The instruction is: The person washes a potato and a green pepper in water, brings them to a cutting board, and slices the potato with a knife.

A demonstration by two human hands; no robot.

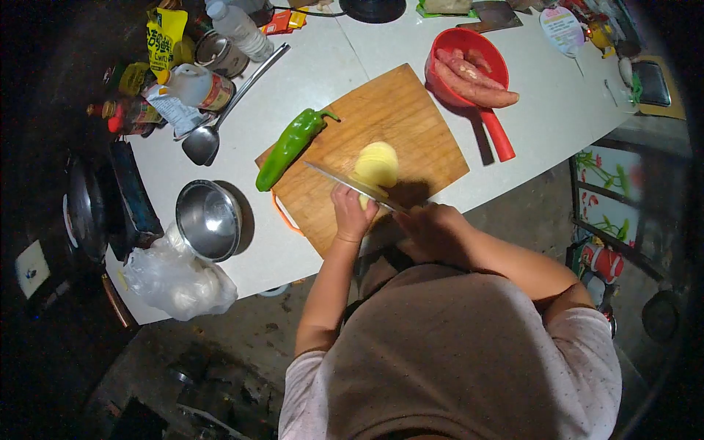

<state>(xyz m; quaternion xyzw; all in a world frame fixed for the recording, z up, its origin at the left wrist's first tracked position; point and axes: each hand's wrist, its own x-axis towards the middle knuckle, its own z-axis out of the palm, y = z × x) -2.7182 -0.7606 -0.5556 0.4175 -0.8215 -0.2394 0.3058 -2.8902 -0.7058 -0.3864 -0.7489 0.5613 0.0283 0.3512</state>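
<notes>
My right hand point(434, 226) is closed round the handle of a kitchen knife point(345, 180), its blade pointing left across the wooden cutting board point(429, 139). My left hand point(353, 213) has its fingers bent on a peeled yellow potato point(364, 199), close against the blade; the hand and knife partly cover it. Beyond the blade, overlapping potato slices point(378, 161) lie on the board. A long green pepper point(292, 149) rests along the board's left edge, its stem toward the back.
Behind the board at right stands a red plastic ladle bowl point(484, 40) of sweet potatoes point(473, 79). A steel bowl point(208, 220), a plastic bag point(180, 282) and a metal spatula point(203, 144) lie left. A cleaver point(499, 15) lies at the back.
</notes>
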